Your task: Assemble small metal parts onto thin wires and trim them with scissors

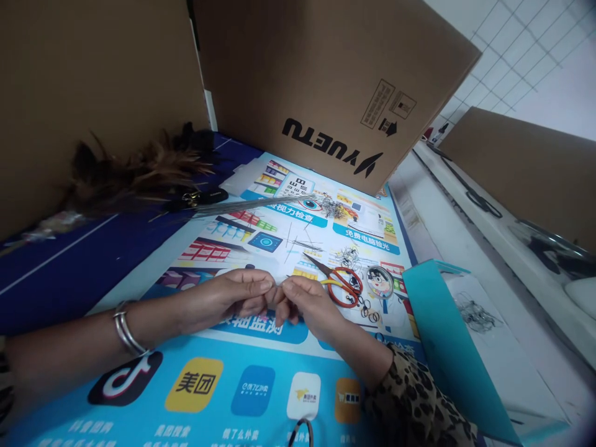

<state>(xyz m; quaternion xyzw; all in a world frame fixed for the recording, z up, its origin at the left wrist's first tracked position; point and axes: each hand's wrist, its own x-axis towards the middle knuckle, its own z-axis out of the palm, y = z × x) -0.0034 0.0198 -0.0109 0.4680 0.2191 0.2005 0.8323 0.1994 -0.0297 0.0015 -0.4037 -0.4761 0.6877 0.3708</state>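
This looks like a makeshift craft corner, in a home or workshop, I cannot tell which: scissors point(331, 274), small rings point(365, 308) and thin wires point(261, 202) lie over a printed poster point(209, 349), feathers point(139, 175) lie at far left, and a large cardboard box point(326, 74) stands beyond.

"YUETU" stood on the cardboard box point(298, 68), its smaller print point(378, 104) illegible; the printed sheet point(233, 354) bore "视力检查", "免费电脑验光", "美团" on a yellow icon point(194, 385) and "饿了么外卖" on a blue icon point(253, 390)
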